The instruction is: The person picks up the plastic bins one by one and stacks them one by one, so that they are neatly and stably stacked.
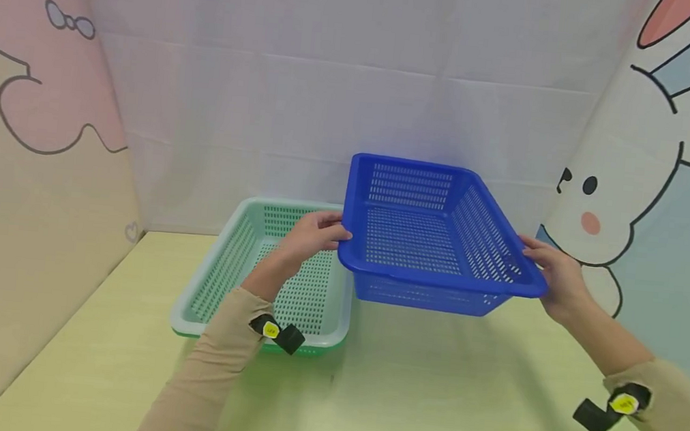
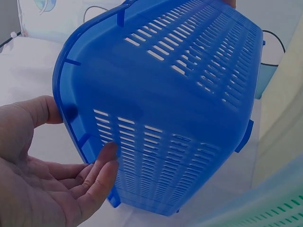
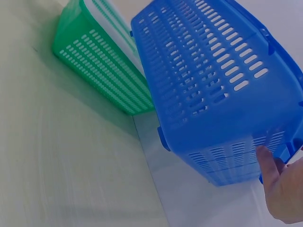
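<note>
Blue basket (image 1: 435,240) hangs tilted in the air just right of the green basket (image 1: 266,273), which rests on the table (image 1: 427,401). The left hand (image 1: 312,236) and right hand (image 1: 552,271) each curl fingers round opposite rims. Best keep both grips even, so it stays level.

Left hand (image 1: 312,234) raised, fingers curled in grip, right hand (image 1: 552,271) likewise, forearms outstretched
</note>
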`<state>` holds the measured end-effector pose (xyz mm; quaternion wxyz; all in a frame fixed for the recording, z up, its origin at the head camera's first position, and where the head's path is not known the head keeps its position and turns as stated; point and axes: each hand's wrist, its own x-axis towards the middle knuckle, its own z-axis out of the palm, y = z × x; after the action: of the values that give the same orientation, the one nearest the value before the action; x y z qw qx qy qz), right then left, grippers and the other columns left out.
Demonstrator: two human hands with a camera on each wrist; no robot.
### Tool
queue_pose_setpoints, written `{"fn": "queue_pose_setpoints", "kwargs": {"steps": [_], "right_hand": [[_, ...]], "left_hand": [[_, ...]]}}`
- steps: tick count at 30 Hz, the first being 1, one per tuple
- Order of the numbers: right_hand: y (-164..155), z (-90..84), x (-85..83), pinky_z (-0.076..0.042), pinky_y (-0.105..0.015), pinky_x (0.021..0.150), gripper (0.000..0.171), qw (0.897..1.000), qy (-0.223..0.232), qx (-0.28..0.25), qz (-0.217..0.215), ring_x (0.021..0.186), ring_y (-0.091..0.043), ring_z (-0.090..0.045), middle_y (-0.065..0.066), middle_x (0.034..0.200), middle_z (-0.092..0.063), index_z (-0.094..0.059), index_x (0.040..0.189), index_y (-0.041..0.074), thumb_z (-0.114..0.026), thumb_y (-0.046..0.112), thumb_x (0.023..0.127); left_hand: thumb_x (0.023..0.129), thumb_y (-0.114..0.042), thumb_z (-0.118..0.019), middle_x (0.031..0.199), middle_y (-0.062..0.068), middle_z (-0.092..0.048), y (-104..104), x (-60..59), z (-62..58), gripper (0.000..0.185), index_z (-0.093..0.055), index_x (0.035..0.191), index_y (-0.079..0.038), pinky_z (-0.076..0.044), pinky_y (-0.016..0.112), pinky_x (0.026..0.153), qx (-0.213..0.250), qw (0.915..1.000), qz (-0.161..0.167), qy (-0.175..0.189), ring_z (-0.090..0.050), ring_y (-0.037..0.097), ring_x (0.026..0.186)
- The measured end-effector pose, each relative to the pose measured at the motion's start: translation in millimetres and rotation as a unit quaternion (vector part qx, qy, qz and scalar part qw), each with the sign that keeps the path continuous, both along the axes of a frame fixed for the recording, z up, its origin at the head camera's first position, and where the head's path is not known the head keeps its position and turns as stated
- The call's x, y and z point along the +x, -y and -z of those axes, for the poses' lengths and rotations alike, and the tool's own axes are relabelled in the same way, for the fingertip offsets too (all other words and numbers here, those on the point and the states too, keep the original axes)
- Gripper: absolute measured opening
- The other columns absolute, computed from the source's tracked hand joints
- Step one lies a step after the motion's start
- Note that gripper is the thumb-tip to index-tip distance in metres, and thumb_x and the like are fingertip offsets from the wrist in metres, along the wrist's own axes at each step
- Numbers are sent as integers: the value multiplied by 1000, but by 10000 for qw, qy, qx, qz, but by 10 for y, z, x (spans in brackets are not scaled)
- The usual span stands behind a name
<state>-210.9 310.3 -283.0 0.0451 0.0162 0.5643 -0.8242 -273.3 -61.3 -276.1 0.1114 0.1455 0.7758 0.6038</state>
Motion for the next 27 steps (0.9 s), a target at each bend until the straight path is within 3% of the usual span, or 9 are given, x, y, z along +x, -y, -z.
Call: {"fn": "queue_pose_setpoints", "kwargs": {"steps": [8,19,22,27], "right_hand": [[260,-77,-5,-55,-24,69,25,9991,-92,-381,-138,81,-14,-64,-1,93,-62,-65,98,16,-42,8,94],[752,-72,-57,-51,-21,78,21,9990,-444,39,18,94,-12,-57,3,102,-59,-50,112,13,-41,9,94],[918,-99,-88,-50,-19,79,22,9986,-524,-109,49,94,-12,-56,3,99,-61,-52,110,12,-39,6,93],[1182,-105,-143,-50,-19,76,25,9975,-605,-341,99,87,-10,-58,3,90,-65,-54,106,10,-36,2,92]], "left_hand": [[89,-19,-52,124,14,-55,273,-7,-65,47,-44,132,-3,-40,41,100,57,9997,-176,-129,-56,27,111],[94,-18,-43,135,18,-45,750,42,-68,48,-36,138,-1,-37,46,102,27,9987,-122,-490,-48,32,118],[95,-20,-40,136,18,-44,914,66,-59,48,-33,140,-3,-41,41,99,79,9985,-129,-528,-52,31,114],[96,-22,-35,132,19,-45,1152,136,-52,48,-32,140,-3,-48,20,84,209,9976,-252,-611,-58,16,101]]}}
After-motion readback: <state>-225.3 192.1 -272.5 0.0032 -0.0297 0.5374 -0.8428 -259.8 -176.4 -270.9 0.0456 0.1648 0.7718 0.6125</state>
